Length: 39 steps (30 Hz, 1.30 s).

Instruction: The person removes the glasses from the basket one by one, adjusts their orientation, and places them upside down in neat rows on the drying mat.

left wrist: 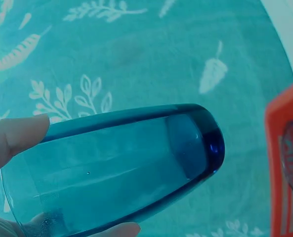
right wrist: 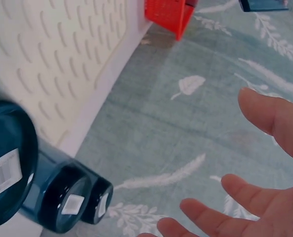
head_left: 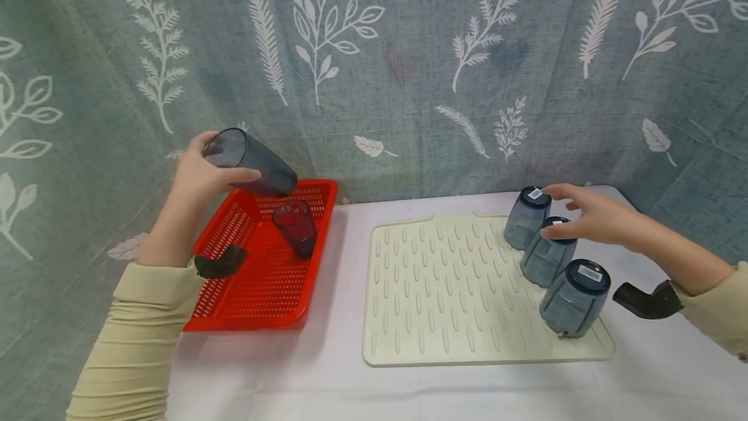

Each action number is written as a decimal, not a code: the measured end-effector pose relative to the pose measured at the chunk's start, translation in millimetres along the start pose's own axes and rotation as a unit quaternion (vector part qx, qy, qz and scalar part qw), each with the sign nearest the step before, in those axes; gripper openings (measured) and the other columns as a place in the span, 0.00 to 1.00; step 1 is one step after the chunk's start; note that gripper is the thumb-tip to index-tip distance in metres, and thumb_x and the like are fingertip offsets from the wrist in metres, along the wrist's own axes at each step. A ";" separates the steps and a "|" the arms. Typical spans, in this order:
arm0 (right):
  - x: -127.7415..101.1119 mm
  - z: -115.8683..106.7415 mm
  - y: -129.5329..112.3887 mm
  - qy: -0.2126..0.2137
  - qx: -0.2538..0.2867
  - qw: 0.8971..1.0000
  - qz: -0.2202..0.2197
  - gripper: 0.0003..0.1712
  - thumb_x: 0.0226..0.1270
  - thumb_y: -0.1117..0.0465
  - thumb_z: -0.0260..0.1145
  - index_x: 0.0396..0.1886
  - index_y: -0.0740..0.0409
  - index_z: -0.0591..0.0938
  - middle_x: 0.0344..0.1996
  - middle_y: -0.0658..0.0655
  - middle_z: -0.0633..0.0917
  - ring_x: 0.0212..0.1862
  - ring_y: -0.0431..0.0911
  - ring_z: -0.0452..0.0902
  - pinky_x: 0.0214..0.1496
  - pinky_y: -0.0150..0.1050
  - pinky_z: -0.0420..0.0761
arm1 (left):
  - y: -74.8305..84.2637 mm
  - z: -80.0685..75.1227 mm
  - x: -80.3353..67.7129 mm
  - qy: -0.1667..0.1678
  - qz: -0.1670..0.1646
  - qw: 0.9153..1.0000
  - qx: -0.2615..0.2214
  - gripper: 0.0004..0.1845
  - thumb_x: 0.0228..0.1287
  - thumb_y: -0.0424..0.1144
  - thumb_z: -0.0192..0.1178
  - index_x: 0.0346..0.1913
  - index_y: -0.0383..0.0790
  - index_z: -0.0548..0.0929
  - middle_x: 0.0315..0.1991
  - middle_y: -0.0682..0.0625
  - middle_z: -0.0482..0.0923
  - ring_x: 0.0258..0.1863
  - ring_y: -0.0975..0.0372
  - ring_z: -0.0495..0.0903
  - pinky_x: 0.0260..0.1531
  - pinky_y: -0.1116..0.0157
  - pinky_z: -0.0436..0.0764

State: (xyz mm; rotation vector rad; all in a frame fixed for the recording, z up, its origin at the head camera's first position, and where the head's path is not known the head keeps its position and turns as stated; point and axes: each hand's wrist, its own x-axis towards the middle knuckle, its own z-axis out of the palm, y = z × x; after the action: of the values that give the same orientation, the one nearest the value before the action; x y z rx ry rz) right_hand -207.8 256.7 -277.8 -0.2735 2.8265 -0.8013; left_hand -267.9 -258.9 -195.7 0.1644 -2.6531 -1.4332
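A tall blue-grey drinking glass (head_left: 265, 167) is held by my left hand (head_left: 195, 177) near its rim, tilted over the back of the red basket (head_left: 315, 278). Its thick base points right and down; the left wrist view shows the glass (left wrist: 111, 168) without contents. Inside the basket a dark red-looking glass (head_left: 295, 229) leans against the right wall. My right hand (head_left: 602, 213), fingers spread and holding nothing, hovers by three upturned blue glasses: a far one (head_left: 522, 225), a middle one (head_left: 543, 264) and a near one (head_left: 569, 309). Whether it touches them I cannot tell.
The upturned glasses stand along the right side of a cream ridged drying mat (head_left: 438, 291). A white cloth (head_left: 327, 369) covers the table. Behind hangs a grey-green leaf-patterned curtain (head_left: 409, 115), close to the basket's back and the mat's far edge.
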 end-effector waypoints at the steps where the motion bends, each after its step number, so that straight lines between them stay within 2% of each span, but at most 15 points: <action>1: 1.3 0.1 -0.6 0.000 0.006 1.000 -0.001 0.48 0.57 0.47 0.65 0.68 0.66 0.54 0.63 0.74 0.58 0.60 0.70 0.56 0.46 0.62 0.72 | 2.0 2.5 -1.8 -0.003 0.004 1.000 -0.008 0.56 0.49 0.42 0.68 0.73 0.50 0.38 0.72 0.44 0.39 0.64 0.48 0.58 0.58 0.53 0.68; 7: 9.1 1.4 -6.6 0.000 0.029 1.000 -0.004 0.50 0.57 0.44 0.64 0.69 0.65 0.52 0.65 0.73 0.55 0.62 0.69 0.53 0.48 0.64 0.69 | 9.8 16.2 -10.0 -0.008 0.024 0.999 -0.044 0.51 0.52 0.37 0.66 0.73 0.50 0.42 0.71 0.45 0.45 0.60 0.52 0.61 0.54 0.59 0.73; 16: 22.7 7.4 -21.6 0.001 0.130 0.991 -0.013 0.48 0.62 0.47 0.61 0.71 0.61 0.46 0.66 0.71 0.53 0.65 0.67 0.51 0.54 0.64 0.64 | 8.4 36.1 -12.9 -0.025 0.029 0.995 -0.096 0.49 0.54 0.37 0.65 0.72 0.52 0.45 0.70 0.45 0.49 0.51 0.60 0.68 0.43 0.71 0.75; 20: 30.5 13.7 -30.1 0.009 0.170 0.985 -0.019 0.47 0.62 0.49 0.61 0.72 0.59 0.46 0.67 0.69 0.54 0.65 0.64 0.52 0.57 0.62 0.63 | 6.4 47.4 -13.8 -0.037 0.030 0.988 -0.148 0.47 0.53 0.33 0.64 0.72 0.51 0.48 0.69 0.45 0.50 0.46 0.63 0.69 0.34 0.76 0.77; 23: 34.9 18.9 -33.6 0.011 0.184 0.983 -0.020 0.46 0.63 0.49 0.60 0.72 0.58 0.46 0.67 0.69 0.54 0.65 0.63 0.53 0.59 0.61 0.63 | 4.4 56.5 -15.1 -0.047 0.026 0.981 -0.189 0.46 0.53 0.31 0.64 0.71 0.50 0.49 0.68 0.44 0.50 0.45 0.63 0.70 0.32 0.76 0.78; 28: 39.7 25.5 -35.6 0.015 0.206 0.978 -0.021 0.46 0.64 0.47 0.58 0.72 0.56 0.45 0.68 0.69 0.53 0.66 0.64 0.52 0.60 0.61 0.62 | -0.4 70.4 -17.5 -0.057 0.032 0.968 -0.242 0.44 0.55 0.28 0.61 0.71 0.47 0.49 0.65 0.45 0.52 0.43 0.64 0.71 0.32 0.75 0.79; 31: 42.5 29.8 -36.6 0.019 0.234 0.972 -0.026 0.46 0.65 0.48 0.58 0.72 0.56 0.44 0.68 0.69 0.52 0.66 0.64 0.51 0.61 0.60 0.61 | -3.8 79.5 -18.4 -0.064 0.034 0.961 -0.266 0.45 0.55 0.28 0.61 0.71 0.47 0.48 0.65 0.46 0.52 0.41 0.65 0.73 0.33 0.74 0.80; 39: 52.2 47.2 -37.7 0.029 0.289 0.956 -0.034 0.45 0.66 0.50 0.57 0.73 0.56 0.43 0.68 0.69 0.51 0.67 0.63 0.51 0.61 0.58 0.63 | -17.7 105.4 -18.8 -0.079 0.008 0.942 -0.325 0.43 0.57 0.27 0.59 0.71 0.47 0.48 0.62 0.48 0.57 0.34 0.67 0.79 0.36 0.69 0.81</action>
State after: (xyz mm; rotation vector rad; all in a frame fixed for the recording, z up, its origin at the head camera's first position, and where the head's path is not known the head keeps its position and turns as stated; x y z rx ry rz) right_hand -242.5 189.8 -304.1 -0.2547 2.4911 -1.6125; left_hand -265.3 -178.8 -268.9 -0.0412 -2.1155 -2.2976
